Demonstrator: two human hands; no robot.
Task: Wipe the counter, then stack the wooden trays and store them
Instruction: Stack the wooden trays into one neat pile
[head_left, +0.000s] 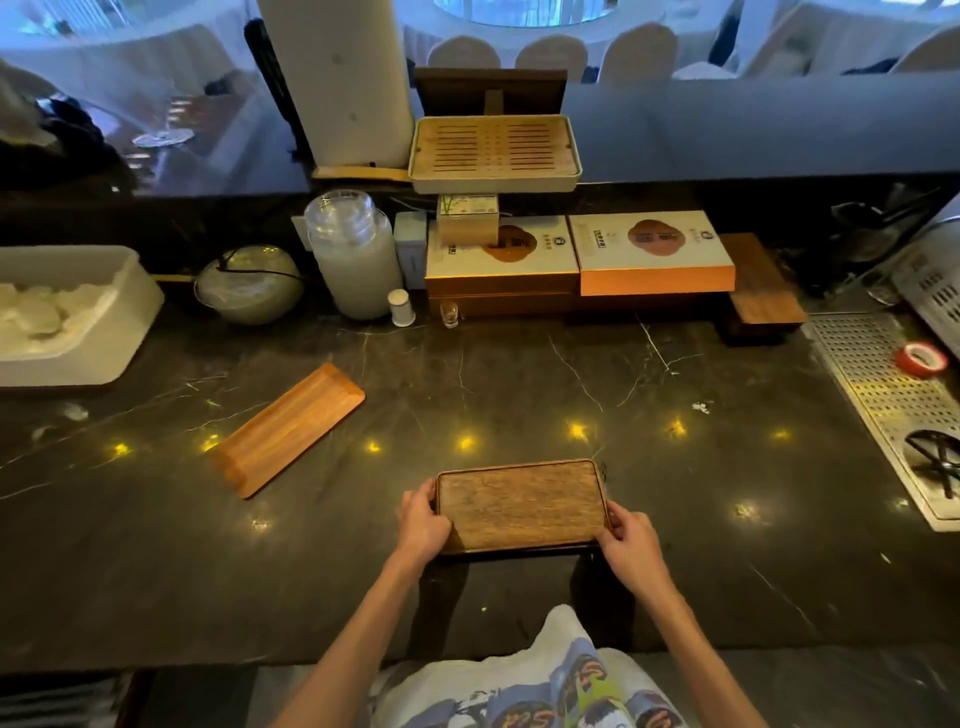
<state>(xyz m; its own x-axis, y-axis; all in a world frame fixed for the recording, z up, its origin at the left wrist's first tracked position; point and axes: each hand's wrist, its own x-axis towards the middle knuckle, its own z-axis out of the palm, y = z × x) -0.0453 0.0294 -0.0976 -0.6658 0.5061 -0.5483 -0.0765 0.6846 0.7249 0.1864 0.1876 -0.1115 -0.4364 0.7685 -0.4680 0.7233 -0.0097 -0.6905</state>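
A dark brown rectangular wooden tray (521, 505) is in front of me, low over the black marble counter (519, 395). My left hand (422, 522) grips its left short edge and my right hand (631, 543) grips its right short edge. A longer, lighter orange-brown wooden tray (285, 428) lies flat and slanted on the counter to the left, apart from both hands. A slatted wooden tea tray (493, 150) in a pale base sits on the raised ledge at the back.
A white tub of cloths (67, 317) stands at the left. A glass bowl (249, 283), a tall jar (356, 260) and flat gift boxes (576, 257) line the back. A perforated metal drain board (883, 395) with a red tape roll (920, 359) is at the right.
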